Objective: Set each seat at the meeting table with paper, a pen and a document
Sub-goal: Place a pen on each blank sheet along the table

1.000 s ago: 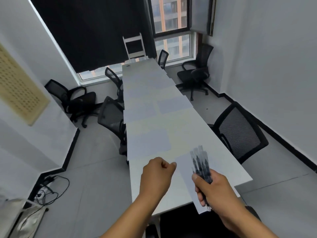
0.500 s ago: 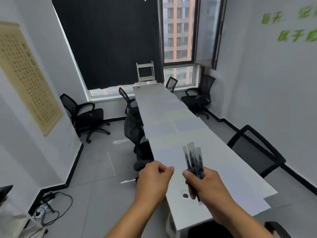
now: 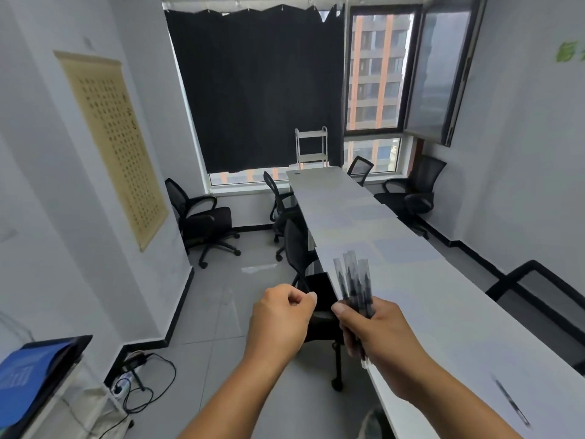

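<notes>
The long white worktop [image 3: 427, 299] runs away toward the window, with pale paper sheets [image 3: 402, 248] lying flat along it. The right hand [image 3: 376, 324], at the worktop's near left edge, grips a bundle of pens [image 3: 353, 280] low on the barrels: light, stiff, probably slick, best pinched singly by a cap end. The left hand [image 3: 281, 315], just left of the pens, is curled and holds nothing visible.
</notes>
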The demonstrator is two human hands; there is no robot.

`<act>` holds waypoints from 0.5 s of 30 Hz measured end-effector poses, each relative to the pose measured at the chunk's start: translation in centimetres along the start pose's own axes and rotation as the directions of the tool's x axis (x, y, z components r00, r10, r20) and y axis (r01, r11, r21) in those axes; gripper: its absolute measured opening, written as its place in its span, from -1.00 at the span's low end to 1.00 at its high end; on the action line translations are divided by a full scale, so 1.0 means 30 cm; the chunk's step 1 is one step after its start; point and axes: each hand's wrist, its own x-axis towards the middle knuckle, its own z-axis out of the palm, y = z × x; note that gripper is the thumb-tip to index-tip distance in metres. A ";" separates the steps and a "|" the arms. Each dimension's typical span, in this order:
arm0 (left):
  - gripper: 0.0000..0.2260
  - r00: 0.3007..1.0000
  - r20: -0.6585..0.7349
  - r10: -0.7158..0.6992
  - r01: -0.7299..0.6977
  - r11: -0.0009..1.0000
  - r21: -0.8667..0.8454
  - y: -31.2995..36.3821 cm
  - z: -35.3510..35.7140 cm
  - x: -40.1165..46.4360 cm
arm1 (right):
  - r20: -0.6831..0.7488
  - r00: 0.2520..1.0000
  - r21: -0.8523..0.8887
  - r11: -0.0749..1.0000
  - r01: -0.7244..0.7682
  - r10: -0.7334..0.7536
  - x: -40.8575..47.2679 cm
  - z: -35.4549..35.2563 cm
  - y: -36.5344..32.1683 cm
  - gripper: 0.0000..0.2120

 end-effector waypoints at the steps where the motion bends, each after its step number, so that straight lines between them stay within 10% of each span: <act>1: -0.76 1.000 0.002 0.000 0.000 1.000 -0.001 -0.011 -0.003 0.040 | 0.001 1.000 0.011 1.000 0.001 -0.001 0.043 0.016 0.010 -0.73; 15: -0.75 0.999 0.035 0.027 -0.027 0.999 0.018 -0.019 0.099 0.719 | -0.001 1.000 0.160 0.987 -0.017 0.017 0.707 0.037 0.066 -0.76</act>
